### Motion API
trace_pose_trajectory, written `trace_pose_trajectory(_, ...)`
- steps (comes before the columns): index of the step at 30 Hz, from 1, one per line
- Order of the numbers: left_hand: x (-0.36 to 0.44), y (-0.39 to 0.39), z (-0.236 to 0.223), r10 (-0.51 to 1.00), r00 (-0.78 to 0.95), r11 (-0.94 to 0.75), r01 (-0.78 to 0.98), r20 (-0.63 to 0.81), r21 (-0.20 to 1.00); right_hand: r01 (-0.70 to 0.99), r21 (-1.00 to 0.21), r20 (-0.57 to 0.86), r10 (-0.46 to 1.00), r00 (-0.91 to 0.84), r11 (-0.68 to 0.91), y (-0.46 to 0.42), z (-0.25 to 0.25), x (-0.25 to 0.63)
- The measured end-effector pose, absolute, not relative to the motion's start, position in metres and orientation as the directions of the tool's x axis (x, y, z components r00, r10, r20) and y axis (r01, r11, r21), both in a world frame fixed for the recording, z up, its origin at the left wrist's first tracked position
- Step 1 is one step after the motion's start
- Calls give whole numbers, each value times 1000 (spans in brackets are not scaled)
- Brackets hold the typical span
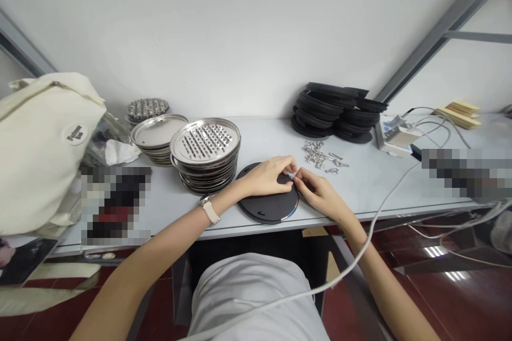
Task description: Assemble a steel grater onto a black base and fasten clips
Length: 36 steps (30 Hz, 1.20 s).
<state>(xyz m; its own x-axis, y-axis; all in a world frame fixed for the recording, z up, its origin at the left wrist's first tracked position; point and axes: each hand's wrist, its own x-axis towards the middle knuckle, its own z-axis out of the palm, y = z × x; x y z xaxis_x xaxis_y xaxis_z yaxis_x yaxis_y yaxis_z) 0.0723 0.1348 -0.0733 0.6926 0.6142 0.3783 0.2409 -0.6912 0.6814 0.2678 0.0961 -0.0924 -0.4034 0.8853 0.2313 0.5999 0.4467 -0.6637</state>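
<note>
A round black disc (266, 203) with a shiny rim lies on the table in front of me. Over its right part, my left hand (274, 176) is closed in a pinch, fingertips meeting those of my right hand (318, 194). Between them sits a small silver metal clasp (292, 175), partly hidden by the fingers. My right hand also pinches it, at the disc's right edge. Beyond the hands is a loose pile of similar silver metal clasps (316, 155). Left of the disc rises a stack of round metal plates (206, 143) with raised slots.
More metal discs (160, 132) and a studded stack (147, 108) stand farther left, beside a cream bag (48, 154). Black round covers (326, 109) are piled at the back. A power strip (396, 135) and yellow pieces (460, 115) are right. A white cable (374, 223) crosses my right forearm.
</note>
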Motion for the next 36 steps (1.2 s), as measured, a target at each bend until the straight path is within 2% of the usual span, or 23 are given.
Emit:
trace_pose_trajectory(8,72,133,-71,614,691,-692,238,382,682,600,-664,229,885,-405,446,96,-92,267)
trace_pose_trajectory(24,71,134,-72,621,700,-620,164,352,767,603,-659,233,885,-404,449,96,-92,266)
trace_pose_trajectory(36,71,133,-72,654,675,-666,298,342,684,579,-684,254,888,-383,444,96,-93,267)
